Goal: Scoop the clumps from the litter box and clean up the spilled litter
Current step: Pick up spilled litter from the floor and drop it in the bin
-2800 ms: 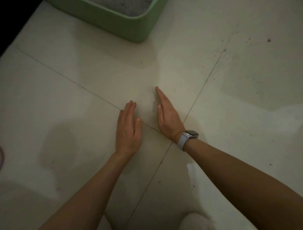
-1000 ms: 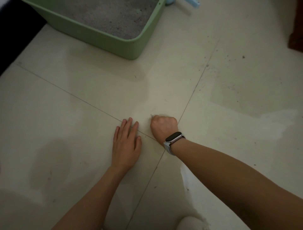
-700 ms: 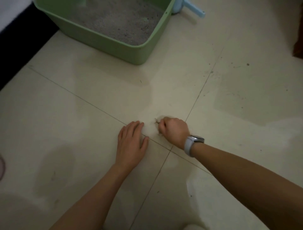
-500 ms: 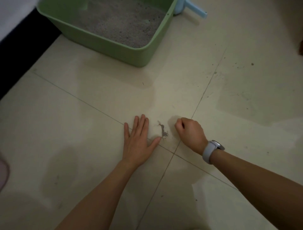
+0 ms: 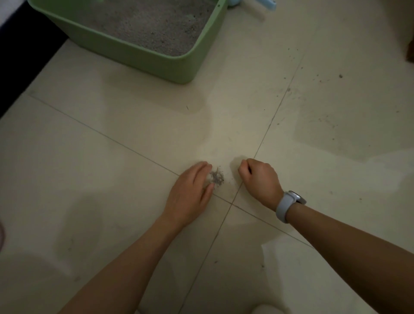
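A small grey pile of spilled litter (image 5: 216,177) lies on the pale tiled floor (image 5: 112,179), near where the tile joints cross. My left hand (image 5: 190,195) rests on the floor right beside the pile, its fingers bent a little and curving around the pile's left side. My right hand (image 5: 259,179) sits just right of the pile, curled into a fist; nothing shows in it. The green litter box (image 5: 156,65) stands at the top, with grey litter (image 5: 152,24) inside. A blue scoop (image 5: 264,2) peeks in at the top edge beside the box.
More litter grains (image 5: 289,89) are scattered along the tile joint and over the tile at the upper right. A dark strip (image 5: 13,67) borders the floor on the left. A brown object (image 5: 411,51) shows at the right edge.
My right hand went from flat to a fist and drew back to the right, uncovering a small litter pile. My left hand slid against the pile and its fingers curved.
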Available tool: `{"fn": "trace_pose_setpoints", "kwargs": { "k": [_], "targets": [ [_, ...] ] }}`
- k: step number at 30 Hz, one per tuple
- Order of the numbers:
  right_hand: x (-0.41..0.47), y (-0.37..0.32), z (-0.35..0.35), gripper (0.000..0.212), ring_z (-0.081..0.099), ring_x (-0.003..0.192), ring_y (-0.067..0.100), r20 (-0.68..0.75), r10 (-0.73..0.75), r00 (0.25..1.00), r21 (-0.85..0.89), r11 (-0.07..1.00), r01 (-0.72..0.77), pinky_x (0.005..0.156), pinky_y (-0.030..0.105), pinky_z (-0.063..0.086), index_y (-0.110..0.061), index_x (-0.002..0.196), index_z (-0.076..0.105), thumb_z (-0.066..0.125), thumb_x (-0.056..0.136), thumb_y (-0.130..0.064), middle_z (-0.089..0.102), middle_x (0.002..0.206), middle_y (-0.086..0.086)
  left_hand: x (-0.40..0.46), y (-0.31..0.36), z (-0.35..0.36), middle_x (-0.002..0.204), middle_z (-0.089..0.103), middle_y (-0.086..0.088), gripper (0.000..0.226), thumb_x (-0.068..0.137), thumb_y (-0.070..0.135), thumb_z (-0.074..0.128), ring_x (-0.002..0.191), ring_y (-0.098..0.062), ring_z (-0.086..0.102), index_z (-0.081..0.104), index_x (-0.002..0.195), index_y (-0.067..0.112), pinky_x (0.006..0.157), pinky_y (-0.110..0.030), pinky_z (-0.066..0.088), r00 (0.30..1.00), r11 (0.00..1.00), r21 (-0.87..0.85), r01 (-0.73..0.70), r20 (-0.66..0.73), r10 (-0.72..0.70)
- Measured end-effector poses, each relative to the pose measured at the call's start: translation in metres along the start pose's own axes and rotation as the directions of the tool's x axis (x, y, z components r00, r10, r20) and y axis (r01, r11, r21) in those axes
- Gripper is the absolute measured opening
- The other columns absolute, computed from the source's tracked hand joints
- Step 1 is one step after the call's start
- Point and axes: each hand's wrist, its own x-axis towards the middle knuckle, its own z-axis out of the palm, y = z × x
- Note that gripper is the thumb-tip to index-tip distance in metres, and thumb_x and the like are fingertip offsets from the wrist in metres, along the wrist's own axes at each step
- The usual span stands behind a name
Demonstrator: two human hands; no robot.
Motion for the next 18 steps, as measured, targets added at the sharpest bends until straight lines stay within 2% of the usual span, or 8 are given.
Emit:
{"fn": "trace_pose_setpoints", "kwargs": {
  "k": [3,4,7,13,18],
  "targets": [
    [0.001,0.003,-0.003,0.044,0.043,0.059,0.028,-0.003,0.004,1.000,0.023,1.000,-0.004,0.055,0.031,0.028,-0.015,0.053,0.027,0.039,0.095,-0.018,0.034,0.050,0.001,0.011,0.000,0.000,0.087,0.058,-0.009,0.045,0.081,0.051,0.045,0.078,-0.025,0.055,0.058,0.086,0.008,0.068,-0.034,0.041,0.996,0.975,0.220,-0.024,-0.074,0.041],
    [0.001,0.004,-0.004,0.043,0.042,0.058,0.028,-0.004,0.013,1.000,0.030,0.999,-0.013,0.054,0.031,0.027,-0.015,0.054,0.027,0.039,0.095,-0.018,0.034,0.050,0.002,0.015,0.001,0.001,0.078,0.055,-0.007,0.051,0.078,0.058,0.043,0.070,-0.025,0.053,0.056,0.078,0.009,0.062,-0.033,0.040,0.998,0.957,0.291,-0.021,-0.057,0.039],
    [0.002,0.006,-0.004,0.043,0.042,0.059,0.027,-0.007,0.031,0.999,0.042,0.999,-0.031,0.054,0.031,0.026,-0.014,0.054,0.027,0.040,0.095,-0.017,0.035,0.050,0.002,0.025,0.001,0.005,0.066,0.051,-0.006,0.062,0.072,0.072,0.039,0.059,-0.023,0.049,0.052,0.069,0.011,0.058,-0.032,0.036,0.998,0.903,0.428,-0.032,-0.036,0.052],
    [0.005,0.002,-0.002,0.044,0.042,0.060,0.027,-0.008,0.039,0.999,0.048,0.998,-0.038,0.055,0.030,0.026,-0.015,0.054,0.026,0.038,0.096,-0.019,0.034,0.051,0.001,0.047,-0.012,0.012,0.047,0.048,-0.005,0.049,0.087,0.051,0.038,0.042,-0.019,0.044,0.050,0.056,0.014,0.055,-0.028,0.034,0.945,0.771,0.563,-0.296,0.054,0.323],
    [0.007,-0.001,-0.001,0.044,0.039,0.059,0.026,-0.041,0.037,0.998,0.015,0.999,-0.036,0.054,0.031,0.023,-0.016,0.055,0.025,0.037,0.097,-0.021,0.038,0.054,0.005,0.053,-0.014,0.016,0.041,0.045,-0.002,0.038,0.088,0.026,0.043,0.035,-0.016,0.042,0.047,0.051,0.018,0.047,-0.021,0.029,0.927,0.730,0.591,-0.343,0.089,0.364]
  ]
}}
